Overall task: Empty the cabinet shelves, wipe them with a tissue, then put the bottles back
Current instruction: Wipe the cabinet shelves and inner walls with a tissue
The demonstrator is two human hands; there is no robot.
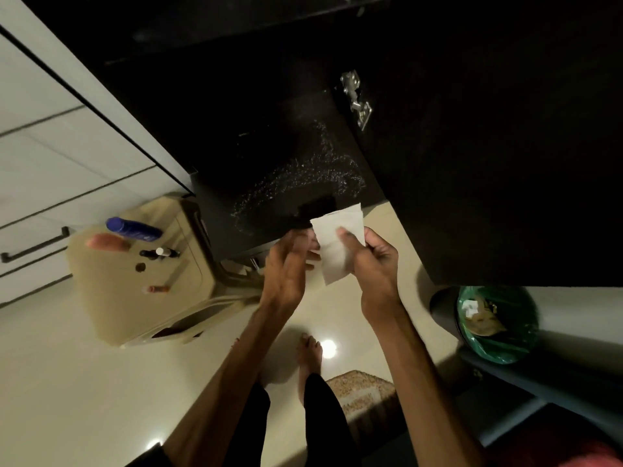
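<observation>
Both hands, left hand [286, 264] and right hand [372, 261], pinch one tissue [332, 246]; perhaps five bottles [135, 228] lie on one stool [111, 308].

No legible txt/labels; blue bottle [134, 228] print too blurry.
</observation>
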